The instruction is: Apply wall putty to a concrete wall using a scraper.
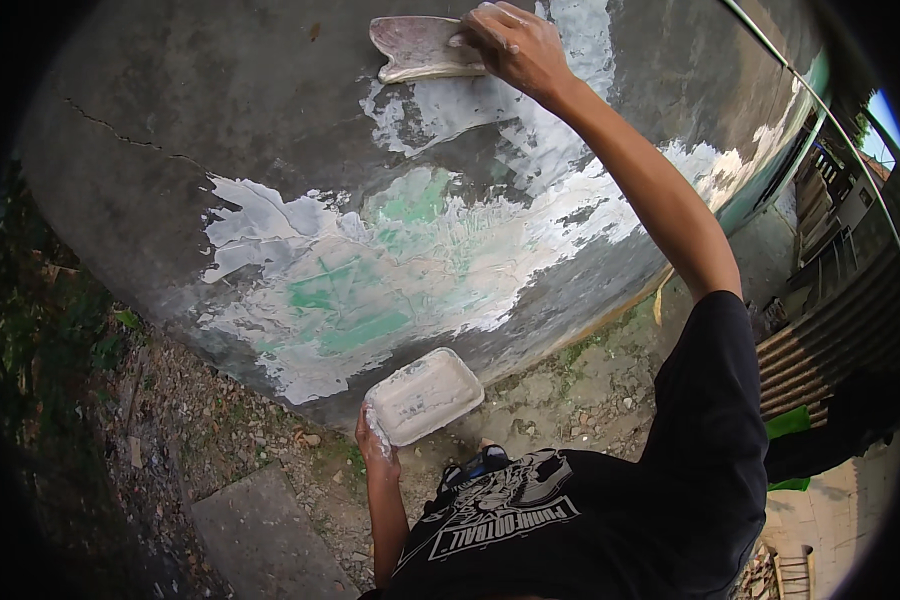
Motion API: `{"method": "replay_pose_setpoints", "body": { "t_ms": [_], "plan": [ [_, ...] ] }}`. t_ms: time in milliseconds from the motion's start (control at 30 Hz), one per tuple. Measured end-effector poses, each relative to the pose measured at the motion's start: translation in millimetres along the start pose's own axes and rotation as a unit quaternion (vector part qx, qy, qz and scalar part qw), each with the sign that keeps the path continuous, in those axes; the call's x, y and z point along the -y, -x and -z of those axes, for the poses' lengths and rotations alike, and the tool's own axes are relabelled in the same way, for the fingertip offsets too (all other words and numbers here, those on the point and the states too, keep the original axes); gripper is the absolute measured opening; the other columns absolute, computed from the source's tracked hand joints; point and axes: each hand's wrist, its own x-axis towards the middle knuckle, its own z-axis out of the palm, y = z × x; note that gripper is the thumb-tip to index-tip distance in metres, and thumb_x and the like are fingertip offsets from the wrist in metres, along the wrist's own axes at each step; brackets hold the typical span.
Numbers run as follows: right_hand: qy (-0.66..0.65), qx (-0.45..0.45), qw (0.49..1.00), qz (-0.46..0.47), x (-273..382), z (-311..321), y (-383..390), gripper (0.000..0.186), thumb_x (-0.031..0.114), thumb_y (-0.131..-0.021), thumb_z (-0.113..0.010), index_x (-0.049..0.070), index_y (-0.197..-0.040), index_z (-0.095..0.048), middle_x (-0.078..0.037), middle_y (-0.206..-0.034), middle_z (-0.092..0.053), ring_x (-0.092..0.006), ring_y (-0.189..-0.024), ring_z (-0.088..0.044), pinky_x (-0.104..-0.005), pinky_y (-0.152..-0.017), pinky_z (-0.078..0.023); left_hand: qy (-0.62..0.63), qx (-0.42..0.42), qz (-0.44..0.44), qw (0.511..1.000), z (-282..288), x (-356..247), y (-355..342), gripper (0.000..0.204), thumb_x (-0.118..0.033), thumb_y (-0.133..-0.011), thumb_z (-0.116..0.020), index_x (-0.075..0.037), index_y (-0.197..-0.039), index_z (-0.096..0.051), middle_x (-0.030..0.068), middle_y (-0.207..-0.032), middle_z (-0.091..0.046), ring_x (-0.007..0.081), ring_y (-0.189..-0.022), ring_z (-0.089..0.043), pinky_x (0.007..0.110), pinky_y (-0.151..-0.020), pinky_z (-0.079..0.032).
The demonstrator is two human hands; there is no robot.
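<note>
My right hand (520, 48) is raised high against the grey wall (230, 110), its fingers closed around a broad, putty-smeared scraper (415, 48). The scraper lies close to the wall, its wide curved end pointing left; whether the whole edge touches cannot be told. White putty (270, 225) covers an uneven patch below it, with pale green areas (355, 310) showing in the middle. Lower down, my left hand (378, 440) grips the left edge of a shallow white tray (435, 395), tilted and coated inside with putty. White smears cover the fingers of both hands.
Stony ground (260, 430) runs along the wall's foot, with a flat concrete slab (265, 530) at lower left. Dark plants (50, 300) stand at the left. A thin pole (820, 95) crosses the upper right, above corrugated sheeting (820, 350). A thin crack (120, 135) marks the wall.
</note>
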Motion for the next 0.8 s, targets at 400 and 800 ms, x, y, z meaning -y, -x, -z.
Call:
{"method": "replay_pose_setpoints", "body": {
  "t_ms": [400,800],
  "plan": [
    [-0.072,0.122,0.99,-0.005,15.3,15.3,84.5,0.019,0.025,-0.082,-0.065,0.013,-0.095,-0.059,-0.004,-0.083,-0.063,-0.0235,-0.078,-0.063,-0.0381,-0.059,-0.051,0.002,-0.022,0.011,1.0,10.6,2.7,4.2,0.038,-0.026,-0.093,-0.057,-0.006,-0.125,-0.05,0.0088,-0.115,-0.061,0.0231,-0.1,-0.063,0.039,-0.084,-0.055],
    [0.062,-0.106,0.992,0.001,-32.3,11.0,39.6,0.018,0.014,-0.074,-0.069,0.012,-0.088,-0.059,-0.002,-0.071,-0.057,-0.0218,-0.063,-0.058,-0.0329,-0.053,-0.049,0.007,0.023,-0.02,0.999,13.8,8.6,17.4,0.037,-0.025,-0.094,-0.054,-0.006,-0.125,-0.049,0.0096,-0.117,-0.06,0.0245,-0.101,-0.062,0.041,-0.086,-0.054]
  ]
}}
